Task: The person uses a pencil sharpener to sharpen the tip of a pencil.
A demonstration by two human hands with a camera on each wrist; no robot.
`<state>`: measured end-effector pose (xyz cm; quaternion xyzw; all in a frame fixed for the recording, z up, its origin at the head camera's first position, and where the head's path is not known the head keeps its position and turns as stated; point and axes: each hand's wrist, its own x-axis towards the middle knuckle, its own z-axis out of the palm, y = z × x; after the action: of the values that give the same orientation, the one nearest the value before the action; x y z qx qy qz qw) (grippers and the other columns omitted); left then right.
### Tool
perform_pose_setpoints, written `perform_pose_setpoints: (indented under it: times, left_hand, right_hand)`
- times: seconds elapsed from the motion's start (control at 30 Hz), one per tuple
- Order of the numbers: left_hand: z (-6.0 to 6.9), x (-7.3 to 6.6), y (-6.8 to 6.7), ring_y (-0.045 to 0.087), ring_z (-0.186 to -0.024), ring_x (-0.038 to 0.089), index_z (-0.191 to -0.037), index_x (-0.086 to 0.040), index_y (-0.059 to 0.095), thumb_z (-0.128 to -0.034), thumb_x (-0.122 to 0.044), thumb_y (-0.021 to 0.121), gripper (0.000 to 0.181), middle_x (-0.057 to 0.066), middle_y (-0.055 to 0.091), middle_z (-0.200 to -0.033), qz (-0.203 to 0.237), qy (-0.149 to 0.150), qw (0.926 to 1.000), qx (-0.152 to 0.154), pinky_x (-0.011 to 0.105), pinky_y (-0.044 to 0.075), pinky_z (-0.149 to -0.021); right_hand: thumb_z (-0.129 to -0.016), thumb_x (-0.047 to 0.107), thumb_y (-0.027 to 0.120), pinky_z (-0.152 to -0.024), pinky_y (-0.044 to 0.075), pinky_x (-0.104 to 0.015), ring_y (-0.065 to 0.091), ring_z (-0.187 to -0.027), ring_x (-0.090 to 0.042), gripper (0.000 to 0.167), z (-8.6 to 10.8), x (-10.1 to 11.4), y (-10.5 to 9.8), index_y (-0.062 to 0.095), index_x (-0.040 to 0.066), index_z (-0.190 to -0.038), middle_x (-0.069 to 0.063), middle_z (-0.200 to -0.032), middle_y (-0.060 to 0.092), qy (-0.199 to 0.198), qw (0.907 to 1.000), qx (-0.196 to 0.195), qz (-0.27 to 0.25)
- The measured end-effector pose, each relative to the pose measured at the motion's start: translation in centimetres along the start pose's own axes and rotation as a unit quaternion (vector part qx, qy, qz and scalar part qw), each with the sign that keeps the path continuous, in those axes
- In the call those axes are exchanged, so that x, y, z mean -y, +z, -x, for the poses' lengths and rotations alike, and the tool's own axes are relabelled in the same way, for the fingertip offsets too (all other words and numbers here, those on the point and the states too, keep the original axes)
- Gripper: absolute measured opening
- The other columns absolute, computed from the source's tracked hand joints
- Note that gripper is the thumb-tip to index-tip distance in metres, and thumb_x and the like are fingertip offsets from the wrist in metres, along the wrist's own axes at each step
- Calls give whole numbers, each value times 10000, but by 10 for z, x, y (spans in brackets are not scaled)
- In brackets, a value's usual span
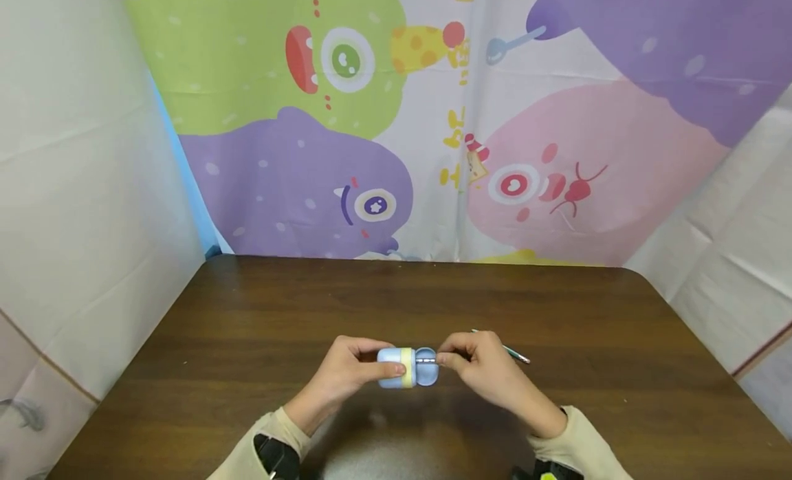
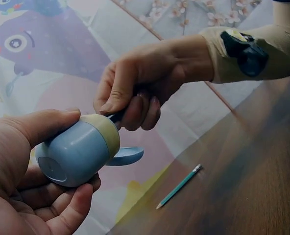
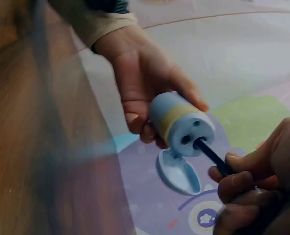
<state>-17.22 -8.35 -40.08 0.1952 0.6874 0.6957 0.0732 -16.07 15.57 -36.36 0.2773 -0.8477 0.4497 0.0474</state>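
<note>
Holding a blue-and-yellow sharpener (image 3: 160, 108) is the left hand (image 1: 348, 371); the right hand (image 1: 482, 366) pinches a dark pencil (image 3: 214, 158) in one hole; a green pencil (image 2: 179, 187) lies farther right.

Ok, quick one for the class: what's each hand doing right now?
Left hand: closed, holding the sharpener.
Right hand: closed, pinching the dark pencil, its end in the sharpener's hole.
</note>
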Motion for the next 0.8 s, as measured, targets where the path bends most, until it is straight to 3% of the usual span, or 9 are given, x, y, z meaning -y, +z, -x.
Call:
perform_pose_setpoints:
  times: [0.1,0.2,0.3,0.37,0.47,0.57,0.63,0.7,0.8]
  left_hand:
    - [-1,0,0,631,-707,91,-996,202,674,-793,16,786,297,148,711,-837,-19,22,10000,35,205,540,-626]
    - [0,-1,0,629,-706,93,-997,202,674,-796,13,785,297,153,711,-839,-27,-24,10000,56,207,542,-626]
    - [0,-1,0,621,-697,91,-992,193,681,-797,1,785,292,117,714,-818,-59,-157,9999,-12,208,533,-616]
    - [0,-2,-1,612,-677,88,-991,191,681,-797,-6,782,294,85,711,-794,-67,-263,9996,-59,216,527,-594]
    - [1,-3,-2,594,-639,85,-994,194,676,-799,-12,776,300,51,698,-768,-20,-357,9993,-92,236,524,-560]
    - [1,-5,-3,586,-623,88,-1003,208,662,-799,-6,770,314,38,689,-760,101,-387,9992,-73,253,533,-551]
    - [2,-7,-3,587,-627,91,-1007,213,657,-798,-5,769,322,31,687,-760,154,-399,9990,-86,258,537,-556]
    - [2,-7,-3,593,-640,95,-1012,212,657,-801,-6,768,323,27,689,-767,202,-401,9989,-104,257,537,-562]
    - [2,-8,-1,602,-660,104,-1018,207,660,-811,-18,769,325,34,697,-788,231,-426,9987,-129,254,539,-573]
  right_hand:
    - [-911,38,669,-447,322,-193,377,-485,-28,108,-6,2,-6,717,-8,-825,65,-573,467,606,9957,552,-442]
    - [-947,36,611,-408,305,-197,342,-442,-64,156,-10,2,-11,670,-86,-869,38,-566,413,1185,9803,1059,-1172]
    - [-984,70,570,-437,334,-207,368,-483,-88,208,-12,-1,-13,648,-105,-903,9,-592,453,1367,9706,1331,-1468]
    - [-1006,109,554,-481,408,-218,453,-533,-90,233,-11,-2,-15,665,-82,-929,-5,-626,543,1215,9748,1323,-1320]
    - [-1000,130,588,-590,502,-232,587,-664,-96,193,-7,-7,-19,709,-20,-986,-21,-768,682,549,9891,1075,-849]
    - [-948,85,667,-635,551,-243,649,-772,-87,104,-1,-12,-21,733,46,-1020,-30,-889,729,-634,9956,651,-240]
    - [-916,56,703,-625,542,-218,646,-776,-65,105,1,-18,-21,732,68,-1016,-28,-911,729,-1578,9868,303,195]
    - [-939,79,683,-611,512,-181,617,-755,-53,86,1,-23,-18,726,74,-1014,-18,-898,711,-2408,9682,-84,678]
    - [-1009,155,587,-630,465,-164,554,-739,-68,155,0,-30,-10,705,54,-1007,9,-881,660,-3090,9414,-602,1212]
